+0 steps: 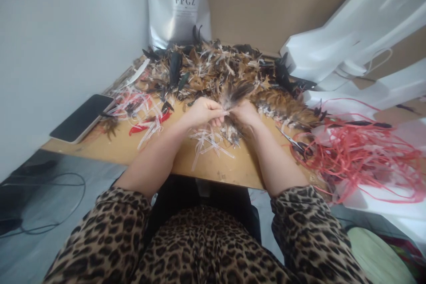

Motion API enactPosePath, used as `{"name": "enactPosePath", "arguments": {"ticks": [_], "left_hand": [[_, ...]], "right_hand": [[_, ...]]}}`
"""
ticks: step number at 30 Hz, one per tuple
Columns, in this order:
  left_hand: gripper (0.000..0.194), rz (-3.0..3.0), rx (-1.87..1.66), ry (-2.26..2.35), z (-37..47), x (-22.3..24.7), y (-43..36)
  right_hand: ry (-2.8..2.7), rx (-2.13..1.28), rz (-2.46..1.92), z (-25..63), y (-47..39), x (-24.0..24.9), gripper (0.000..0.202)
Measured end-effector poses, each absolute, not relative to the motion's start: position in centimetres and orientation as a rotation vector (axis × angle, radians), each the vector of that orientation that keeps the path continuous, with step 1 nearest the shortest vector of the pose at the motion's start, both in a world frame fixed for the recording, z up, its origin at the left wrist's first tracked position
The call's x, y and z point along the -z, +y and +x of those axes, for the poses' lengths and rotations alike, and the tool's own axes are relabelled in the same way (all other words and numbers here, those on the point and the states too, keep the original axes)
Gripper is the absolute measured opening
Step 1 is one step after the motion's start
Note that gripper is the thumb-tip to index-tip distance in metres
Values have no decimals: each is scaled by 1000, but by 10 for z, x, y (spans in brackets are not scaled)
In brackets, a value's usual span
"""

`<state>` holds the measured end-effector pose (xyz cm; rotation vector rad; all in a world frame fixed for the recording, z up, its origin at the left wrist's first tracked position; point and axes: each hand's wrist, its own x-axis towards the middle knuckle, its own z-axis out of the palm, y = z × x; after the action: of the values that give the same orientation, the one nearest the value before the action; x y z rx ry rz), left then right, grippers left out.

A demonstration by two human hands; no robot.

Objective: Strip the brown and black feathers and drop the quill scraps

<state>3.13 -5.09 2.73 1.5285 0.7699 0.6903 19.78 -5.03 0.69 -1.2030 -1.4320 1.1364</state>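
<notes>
Near the centre of the frame, a dark tuft (239,92) of feathers is being pinched at its base by the left hand (207,113), between thumb and fingers. The right hand (246,114) is being held curled against the tuft from the right; its fingertips are being hidden, so whether the tuft is being grasped by it too cannot be told. The tuft is being tilted toward the upper right of the frame, above the desk (242,172).

Across the upper middle of the frame, beyond the hands, the desk is being covered by a pile (213,64) of brown, black and pale feathers. Behind it a silvery bag (179,17) is being partly hidden at its foot. Just below the hands, the bare desk is being crossed by white strips (208,145). In the left part of the frame, a phone (81,117) is being borne by the desk, screen up, near a red ribbon (143,128) that is being overlapped by pale strips. Right of the hands, scissors (291,140) are being bordered by a tangle of red string (369,155), by which much of the frame's right side is being filled. The upper arms are being covered by leopard-print sleeves (116,217).
</notes>
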Motion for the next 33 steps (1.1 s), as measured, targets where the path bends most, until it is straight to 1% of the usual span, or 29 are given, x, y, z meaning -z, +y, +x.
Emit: {"name": "enactPosePath", "arguments": {"ticks": [3,5,7,10,12,14,17,19,21,23,26,28,31,33], "left_hand": [[25,1397,-794,758,30,-24,-46],[20,1290,-873,769,30,-21,-42],[15,1203,-952,822,30,-18,-39],[12,1201,-995,944,30,-16,-35],[15,1273,-949,1021,31,-15,-34],[18,1388,-873,1082,32,-13,-35],[20,1624,-762,1104,33,-11,-39],[21,1757,-670,1073,33,-11,-44],[24,1832,-589,1004,33,-13,-49],[23,1838,-576,889,32,-16,-54],[19,1757,-625,776,32,-22,-58],[20,1686,-667,759,33,-25,-56],[22,1537,-779,810,34,-25,-50],[22,1388,-897,877,34,-22,-45]], "right_hand": [[-1306,-1228,-1098,202,-50,-2,26],[-1307,-1184,-1107,206,-50,0,26],[-1397,-1062,-1151,208,-52,-1,26],[-1661,-715,-1185,202,-61,-7,23],[-1909,-396,-1182,194,-69,-14,22],[-2146,-113,-1196,186,-76,-19,26],[-2320,99,-1218,183,-80,-27,29],[-2294,71,-1219,188,-77,-31,25],[-2185,-79,-1224,197,-71,-33,18],[-2029,-354,-1223,208,-64,-31,14],[-1713,-935,-1189,219,-57,-22,21],[-1520,-1141,-1147,220,-55,-16,24],[-1401,-1171,-1123,213,-57,-11,25],[-1457,-1033,-1137,207,-61,-12,23]]}}
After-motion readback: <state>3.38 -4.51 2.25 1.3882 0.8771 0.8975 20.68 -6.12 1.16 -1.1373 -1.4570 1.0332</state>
